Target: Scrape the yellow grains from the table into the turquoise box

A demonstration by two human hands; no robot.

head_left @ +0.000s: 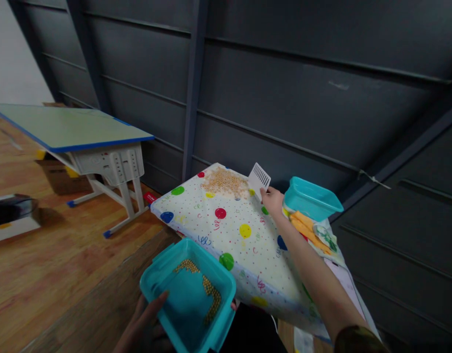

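1 teal tray point(183, 304) held in front of the table's near edge by the left hand point(146, 316), thumb over the rim; tan beans point(213, 299) scattered inside. White slotted scoop point(254, 183) gripped at its end by the right hand point(273, 199), near a bean pile point(226, 181) spread on the balloon-print tablecloth point(199, 215). 2nd teal tray point(312, 198) seen beside orange cloth point(307, 229).

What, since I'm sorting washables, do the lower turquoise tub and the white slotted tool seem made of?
Lower tub: probably plastic, satin, judging by its even color and rounded, molded-looking rim. Slotted tool: likely plastic, smooth; it looks thin with neat slots, though coated metal remains possible.
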